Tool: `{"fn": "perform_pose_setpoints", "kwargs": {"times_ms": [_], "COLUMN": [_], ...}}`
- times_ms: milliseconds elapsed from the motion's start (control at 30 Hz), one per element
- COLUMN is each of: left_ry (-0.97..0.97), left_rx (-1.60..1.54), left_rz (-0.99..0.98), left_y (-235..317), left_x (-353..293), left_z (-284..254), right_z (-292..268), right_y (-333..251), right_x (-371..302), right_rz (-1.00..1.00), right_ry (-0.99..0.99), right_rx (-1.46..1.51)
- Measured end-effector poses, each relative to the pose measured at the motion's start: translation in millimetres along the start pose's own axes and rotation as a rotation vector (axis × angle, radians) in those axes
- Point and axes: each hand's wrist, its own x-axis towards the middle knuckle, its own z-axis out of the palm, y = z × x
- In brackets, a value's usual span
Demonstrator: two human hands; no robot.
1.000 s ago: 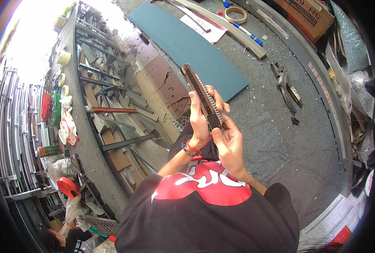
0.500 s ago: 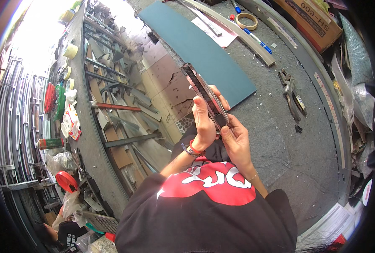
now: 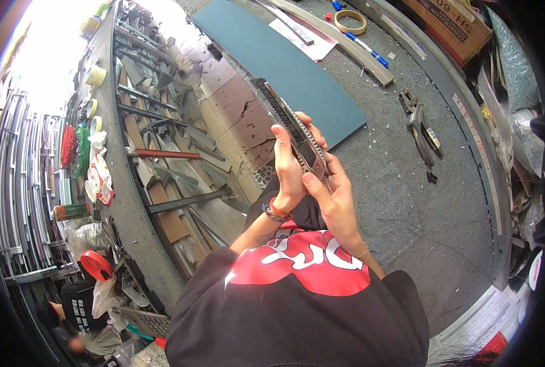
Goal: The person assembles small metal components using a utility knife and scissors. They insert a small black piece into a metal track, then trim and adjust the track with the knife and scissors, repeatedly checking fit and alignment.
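Observation:
A long, narrow dark device (image 3: 287,125) with pale toothed edges and a reddish-brown body slants up and away in front of my chest; its exact kind I cannot make out. My left hand (image 3: 289,168) wraps round its middle, thumb along the left side and fingertips showing past the right edge. At the near end, my right hand (image 3: 335,199) grips it with the thumb pressed on the top and the fingers on the right side. Both palms hide part of its lower half. Beyond it lies a blue-green panel (image 3: 284,61) on the grey bench.
Right of the panel lie black-handled pliers-like cutters (image 3: 417,125), a tape roll (image 3: 350,22), blue markers (image 3: 370,52) and a long pale strip (image 3: 346,49). A rack of metal offcuts (image 3: 168,156) stands left. Someone in black (image 3: 82,309) is at the lower left.
The device has tilted a little further, and my right thumb has slid slightly up and left on it. The view has shifted somewhat. The person at lower left shows more.

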Motion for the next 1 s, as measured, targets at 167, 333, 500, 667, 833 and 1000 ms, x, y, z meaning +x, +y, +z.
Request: {"fn": "perform_pose_setpoints", "kwargs": {"times_ms": [167, 333, 500, 667, 833, 1000], "left_ry": [0.007, -0.011, -0.08, -0.048, -0.073, -0.077], "left_rx": [-0.009, 0.087, 0.112, 0.175, 0.233, 0.212], "left_rz": [-0.028, 0.092, 0.155, 0.192, 0.22, 0.229], "left_y": [-4.7, -10.4, -13.3, -15.3, -14.9, -17.8], "left_x": [-6.8, -17.0, -25.9, -29.9, -32.6, -32.3], "left_z": [0.3, -0.3, -1.2, 1.0, -0.1, 0.6], "right_z": [0.5, -8.6, -6.9, -7.1, -6.9, -5.2], "right_y": [4.1, 2.9, 4.1, 4.3, 6.0, 7.6], "right_x": [0.2, 2.1, 1.9, 1.1, 3.1, 3.6], "right_rz": [-0.041, -0.102, -0.149, -0.086, -0.15, -0.095], "right_ry": [0.032, 0.08, 0.108, 0.099, 0.109, 0.123], "right_rx": [-0.085, -0.31, -0.346, -0.319, -0.336, -0.228]}}
